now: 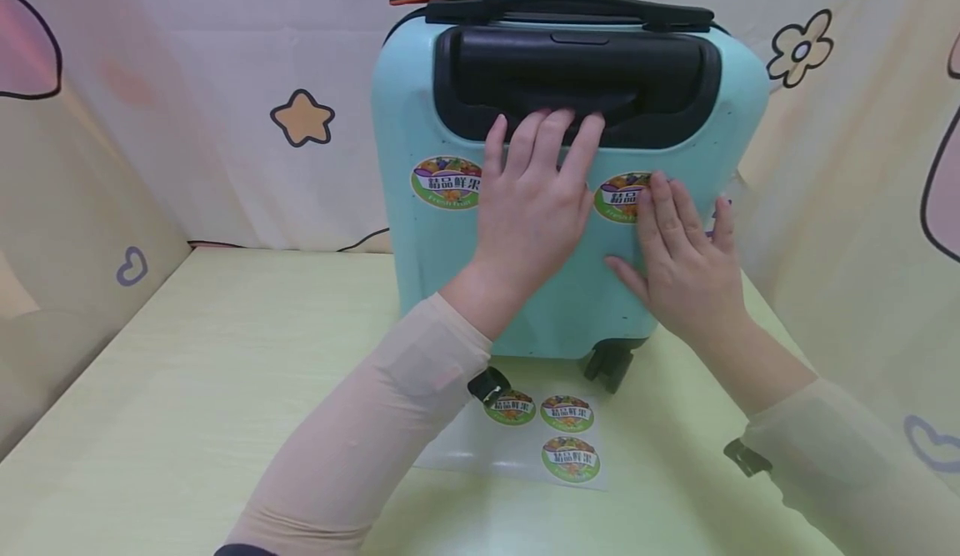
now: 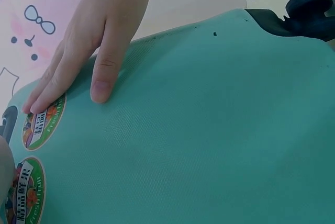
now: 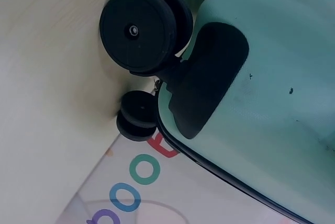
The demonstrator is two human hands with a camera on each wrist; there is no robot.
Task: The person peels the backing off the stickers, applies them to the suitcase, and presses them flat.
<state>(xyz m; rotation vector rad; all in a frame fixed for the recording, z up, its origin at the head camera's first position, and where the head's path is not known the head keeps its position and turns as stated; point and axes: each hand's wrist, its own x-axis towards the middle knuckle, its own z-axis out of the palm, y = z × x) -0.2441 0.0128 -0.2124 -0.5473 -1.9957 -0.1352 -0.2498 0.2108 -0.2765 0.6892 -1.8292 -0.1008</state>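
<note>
A mint-green suitcase (image 1: pixel 555 289) stands upright with its black handle recess (image 1: pixel 577 72) facing me. My left hand (image 1: pixel 528 197) rests on its front, fingers spread and their tips at the lower edge of the recess. To its left shows an oval fruit sticker (image 1: pixel 442 182). With straight fingers, my right hand (image 1: pixel 686 264) touches the right part of another oval sticker (image 1: pixel 617 197), covering some of it. In the left wrist view, a sticker (image 2: pixel 32 195) lies partly behind the left hand (image 2: pixel 5 166). The right wrist view shows no hand.
A sticker sheet (image 1: pixel 510 456) with several oval stickers lies on the pale table (image 1: pixel 187 389) before the suitcase, partly behind my left sleeve. Black wheels (image 1: pixel 611 364) support the suitcase. Patterned curtains (image 1: pixel 225 122) enclose the back and sides, and a thin cable (image 1: pixel 363 239) runs along the rear edge.
</note>
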